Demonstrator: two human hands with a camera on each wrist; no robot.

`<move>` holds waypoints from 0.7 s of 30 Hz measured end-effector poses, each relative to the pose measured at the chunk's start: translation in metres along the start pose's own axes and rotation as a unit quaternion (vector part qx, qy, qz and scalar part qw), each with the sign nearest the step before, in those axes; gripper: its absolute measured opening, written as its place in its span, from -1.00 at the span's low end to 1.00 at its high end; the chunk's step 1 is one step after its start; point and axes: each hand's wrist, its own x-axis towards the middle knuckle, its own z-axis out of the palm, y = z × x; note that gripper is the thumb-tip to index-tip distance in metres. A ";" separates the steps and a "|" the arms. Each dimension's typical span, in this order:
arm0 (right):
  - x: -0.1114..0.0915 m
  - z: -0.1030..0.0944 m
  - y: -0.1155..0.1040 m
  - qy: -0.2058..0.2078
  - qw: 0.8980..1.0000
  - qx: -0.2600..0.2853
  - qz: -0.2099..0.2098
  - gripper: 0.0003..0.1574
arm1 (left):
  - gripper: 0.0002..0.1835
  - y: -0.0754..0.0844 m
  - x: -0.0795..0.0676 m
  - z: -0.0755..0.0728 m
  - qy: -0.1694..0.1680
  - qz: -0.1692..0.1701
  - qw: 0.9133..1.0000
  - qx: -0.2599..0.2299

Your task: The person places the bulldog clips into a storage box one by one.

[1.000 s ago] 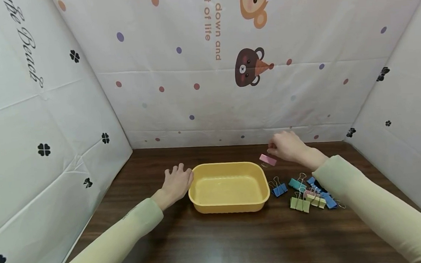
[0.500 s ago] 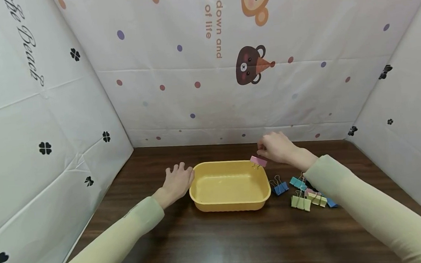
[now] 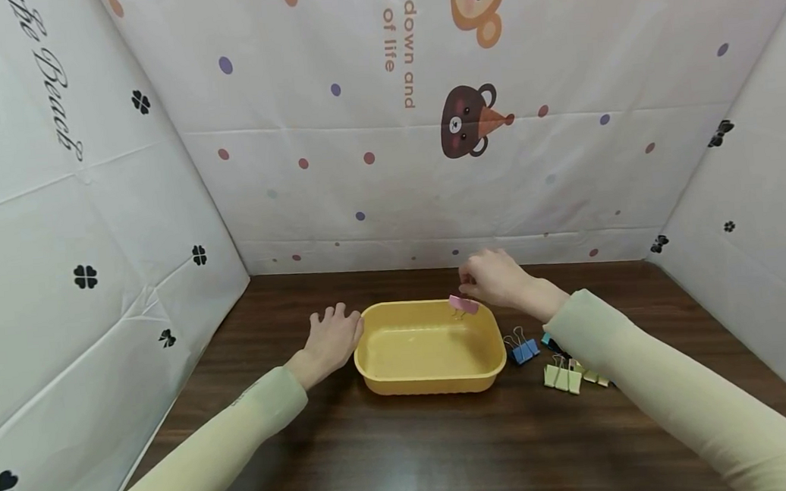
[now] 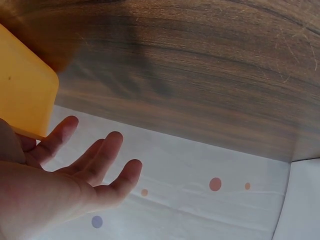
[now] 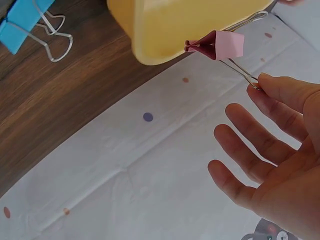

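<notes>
My right hand (image 3: 499,279) pinches a pink binder clip (image 3: 463,304) by one wire handle, between thumb and index finger; the other fingers spread apart in the right wrist view. The clip (image 5: 229,46) hangs over the far right part of a yellow plastic tub (image 3: 432,386), its other handle pointing away from the hand. At the tub's left rim sits my left hand (image 3: 331,339), with loosely bent, spread fingers touching the side. In the left wrist view those fingers (image 4: 112,145) curve beside the tub's corner, and the thumb is mostly hidden.
A blue binder clip (image 3: 525,351) lies just right of the tub. Further right are light green clips (image 3: 563,378) and a teal clip (image 5: 22,22), partly covered by my right sleeve (image 3: 648,364). Printed white sheets (image 3: 335,196) wall the dark wooden table (image 3: 407,450) behind and on both sides.
My right hand has carried the pink binder clip leftward, from beside the tub to over its far right part. My left hand has stayed at the rim. The right sleeve now covers more clips.
</notes>
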 end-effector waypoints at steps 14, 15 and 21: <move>0.012 0.006 -0.019 0.001 1.000 0.009 -0.026 -0.79 | -0.56 0.000 -0.002 -0.002 0.005 0.006 1.000 0.003; 0.013 0.007 -0.020 -0.001 1.000 0.011 -0.028 -0.80 | -0.57 0.000 -0.002 -0.002 0.007 0.008 1.000 0.003; 0.018 0.014 -0.031 -0.010 0.999 0.010 -0.037 -0.81 | -0.61 0.001 -0.003 -0.002 0.014 0.008 1.000 0.000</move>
